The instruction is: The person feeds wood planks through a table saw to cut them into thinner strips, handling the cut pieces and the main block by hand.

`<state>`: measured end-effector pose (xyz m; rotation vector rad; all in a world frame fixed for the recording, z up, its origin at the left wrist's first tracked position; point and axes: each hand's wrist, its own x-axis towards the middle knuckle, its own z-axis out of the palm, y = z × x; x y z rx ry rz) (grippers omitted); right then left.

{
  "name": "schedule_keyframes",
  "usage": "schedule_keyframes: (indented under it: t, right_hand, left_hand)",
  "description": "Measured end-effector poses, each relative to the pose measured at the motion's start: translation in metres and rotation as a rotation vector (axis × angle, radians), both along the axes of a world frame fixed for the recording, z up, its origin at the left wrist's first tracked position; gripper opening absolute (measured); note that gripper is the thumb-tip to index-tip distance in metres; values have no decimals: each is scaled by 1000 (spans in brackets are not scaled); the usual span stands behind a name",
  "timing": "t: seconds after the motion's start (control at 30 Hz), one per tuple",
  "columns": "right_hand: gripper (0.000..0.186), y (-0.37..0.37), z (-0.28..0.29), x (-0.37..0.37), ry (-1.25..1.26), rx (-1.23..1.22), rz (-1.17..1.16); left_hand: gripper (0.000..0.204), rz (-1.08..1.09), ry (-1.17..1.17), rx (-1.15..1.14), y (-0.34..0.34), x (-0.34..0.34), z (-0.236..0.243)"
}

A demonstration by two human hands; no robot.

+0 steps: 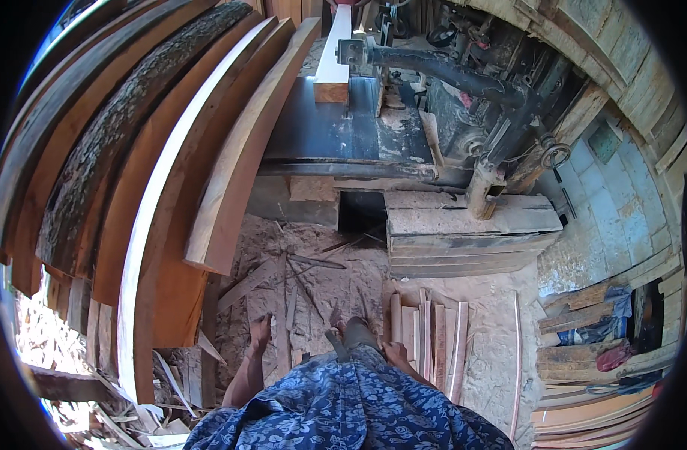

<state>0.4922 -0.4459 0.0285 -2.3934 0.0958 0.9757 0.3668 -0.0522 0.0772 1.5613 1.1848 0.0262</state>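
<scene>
My left hand (260, 331) hangs low beside my body with loosely parted fingers, above the sawdust-covered floor. It appears to hold nothing. My right hand (393, 353) hangs near my waist, partly hidden by my blue floral shirt (351, 409); its visible fingers look loose, with nothing in them. Nearest to it are several thin wooden strips (439, 341) on the floor. Ahead, out of reach of both hands, a squared timber (333, 91) lies on a dark metal machine table (298, 131), beside an upright blade guide (351, 52).
Several long, thick planks (242, 154) lean at the left, one edged with bark. A wooden box-like cover (471, 232) stands in front of the machine, beside a dark opening (362, 214). Scraps litter the floor. A person in red (343, 3) is partly visible beyond the timber.
</scene>
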Motion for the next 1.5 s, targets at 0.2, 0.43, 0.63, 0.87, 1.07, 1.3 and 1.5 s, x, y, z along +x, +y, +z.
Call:
schedule_keyframes:
  t: [0.2, 0.43, 0.63, 0.87, 1.07, 1.3, 1.5]
  right_hand:
    - [36, 38, 3, 62, 67, 50, -81]
    - [31, 105, 42, 227, 19, 565, -385]
    - [24, 177, 240, 446, -1008, 782, -236]
    - [24, 219, 429, 534, -2016, 66, -92]
    - [29, 225, 423, 545, -1990, -275, -21]
    - [30, 226, 421, 546, -1987, -277, -23]
    - [30, 229, 421, 545, -1983, -278, -36]
  left_hand:
    - [32, -44, -147, -94, 31, 101, 23]
    - [34, 23, -178, -324, 74, 138, -16]
    - [41, -15, -94, -295, 94, 176, -46]
    - [36, 77, 13, -226, 79, 213, -27]
    - [35, 42, 185, -348, 74, 220, -38]
    - [33, -93, 185, -315, 90, 225, -57]
    - [34, -38, 132, -288, 97, 254, -16]
